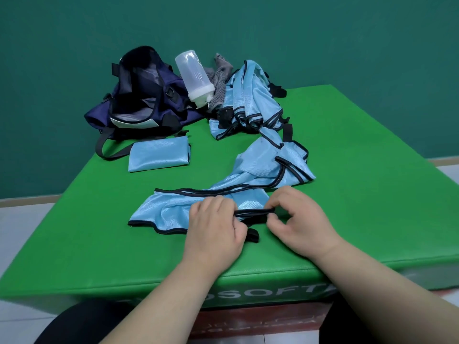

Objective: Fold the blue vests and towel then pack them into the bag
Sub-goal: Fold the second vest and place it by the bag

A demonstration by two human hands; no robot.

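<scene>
Light-blue fabric with black edging, the near vest (169, 209) lies crumpled and partly spread at the front of the green padded surface (360, 170), directly under both hands. The left hand (213, 227) rests knuckles-up on the vest's right end. Its grip is closed, with the fingers curled over a bunched length of the vest's black trim (253, 212). The right hand (295, 219) meets it from the opposite side, its grip likewise closed, thumb and fingertips pinching the same trim at its right end. A short black loop (252, 235) lies on the surface just below the trim, between the two hands. A second vest (263, 160) trails from beside the near vest towards the right rear, where it reaches a heaped pile of vests (253, 95). One folded vest (159, 156), a flat rectangle, lies left of centre, just in front of the navy bag (139, 95). The bag sits at the left rear with its mouth open. A translucent bottle (195, 75) leans between the bag and the pile. The grey towel (222, 75) lies bunched and unfolded just beside the bottle, against the pile.
</scene>
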